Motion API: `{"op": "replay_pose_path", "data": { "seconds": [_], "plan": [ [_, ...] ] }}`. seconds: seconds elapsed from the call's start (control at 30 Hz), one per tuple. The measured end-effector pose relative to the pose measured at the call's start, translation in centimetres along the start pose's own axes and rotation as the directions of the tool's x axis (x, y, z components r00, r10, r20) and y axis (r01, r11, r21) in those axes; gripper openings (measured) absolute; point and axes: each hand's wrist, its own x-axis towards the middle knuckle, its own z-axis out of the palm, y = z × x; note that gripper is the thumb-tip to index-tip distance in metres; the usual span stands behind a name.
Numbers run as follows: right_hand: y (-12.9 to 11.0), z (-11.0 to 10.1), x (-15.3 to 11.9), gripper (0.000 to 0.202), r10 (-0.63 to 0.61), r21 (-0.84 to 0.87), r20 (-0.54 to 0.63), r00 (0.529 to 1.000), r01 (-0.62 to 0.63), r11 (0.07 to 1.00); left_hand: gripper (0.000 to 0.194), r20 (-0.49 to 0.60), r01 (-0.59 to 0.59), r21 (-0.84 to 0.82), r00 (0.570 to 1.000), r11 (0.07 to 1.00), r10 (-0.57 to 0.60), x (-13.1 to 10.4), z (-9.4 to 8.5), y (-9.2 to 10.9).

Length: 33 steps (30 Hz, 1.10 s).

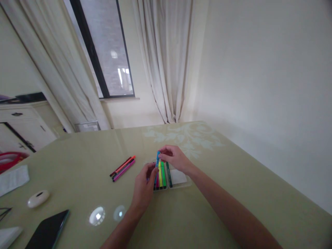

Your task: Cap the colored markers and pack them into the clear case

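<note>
A blue marker (157,159) stands tilted over a clear plastic case (181,185) on the table. My right hand (172,156) pinches the marker's upper end between thumb and fingers. Lower down, my left hand (145,183) is closed around the marker's lower part at the case's left side; its fingers partly hide it. Inside the case lie a yellow marker (160,174), a green marker (163,174) and a pink one beside them. A dark green marker (169,175) rests near the case's hinge, next to a white card (178,176).
Several markers (123,169), in red, orange and purple tones, lie left of the case on the table (197,221). Farther left are a white oval object (38,199), a dark tablet or phone (49,230) and a white cloth or paper (14,180). A wall (272,103) borders the right edge.
</note>
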Motion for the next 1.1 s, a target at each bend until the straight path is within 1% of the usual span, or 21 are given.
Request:
{"op": "replay_pose_path", "data": {
  "seconds": [0.07,0.17,0.23,0.3,0.37,0.43,0.5,0.57,0.7,0.8,0.93,1.03,1.1],
  "plan": [
    [0.0,-0.2,0.1,0.029,0.017,0.021,-0.011,1.000,-0.017,1.000,0.033,0.016,-0.004,-0.043,1.000,0.999,0.005,-0.2,0.7,0.2],
    [0.1,-0.9,0.3,0.026,0.067,0.055,0.001,0.998,-0.067,0.996,0.034,0.036,-0.013,-0.007,0.999,1.000,0.013,-0.5,0.9,-0.1],
    [0.3,-1.7,0.5,0.021,0.097,0.055,-0.038,0.995,-0.095,0.994,0.035,0.073,-0.044,0.084,0.997,0.996,0.038,-0.8,1.0,-0.5],
    [0.6,-2.5,0.7,0.015,0.137,0.061,-0.080,0.987,-0.132,0.989,0.033,0.137,-0.137,0.218,0.985,0.966,0.109,-1.4,1.0,-0.9],
    [1.0,-3.3,0.9,0.013,0.203,0.095,-0.078,0.976,-0.195,0.976,0.033,0.214,-0.277,0.350,0.954,0.895,0.211,-1.9,1.1,-1.4],
    [1.5,-3.9,0.9,0.011,0.278,0.109,-0.050,0.959,-0.272,0.956,0.036,0.298,-0.402,0.434,0.908,0.806,0.293,-2.3,1.1,-1.8],
    [2.1,-4.2,0.9,0.008,0.337,0.077,-0.025,0.941,-0.334,0.939,0.040,0.372,-0.486,0.475,0.867,0.734,0.333,-2.4,1.1,-2.1],
    [2.9,-4.4,0.9,0.005,0.380,0.000,-0.011,0.925,-0.380,0.925,0.044,0.432,-0.540,0.497,0.833,0.679,0.346,-2.5,1.2,-2.3],
    [4.3,-4.4,0.7,0.002,0.417,-0.180,0.005,0.909,-0.409,0.894,0.050,0.515,-0.599,0.557,0.793,0.576,0.327,-2.4,1.6,-2.4],
    [5.1,-4.4,0.6,0.008,0.417,-0.246,-0.007,0.909,-0.406,0.880,0.048,0.560,-0.625,0.584,0.772,0.518,0.300,-2.3,2.0,-2.4],
    [5.6,-4.4,0.6,0.013,0.411,-0.324,-0.025,0.912,-0.396,0.859,0.045,0.590,-0.644,0.588,0.755,0.489,0.285,-2.1,2.1,-2.2],
    [5.6,-4.5,0.6,0.011,0.397,-0.402,-0.024,0.918,-0.372,0.837,0.042,0.593,-0.649,0.588,0.752,0.484,0.288,-2.2,2.1,-2.1],
    [5.3,-4.6,0.6,0.015,0.383,-0.452,-0.017,0.924,-0.349,0.821,0.040,0.587,-0.652,0.585,0.751,0.483,0.303,-2.2,2.1,-2.2]
  ]
}}
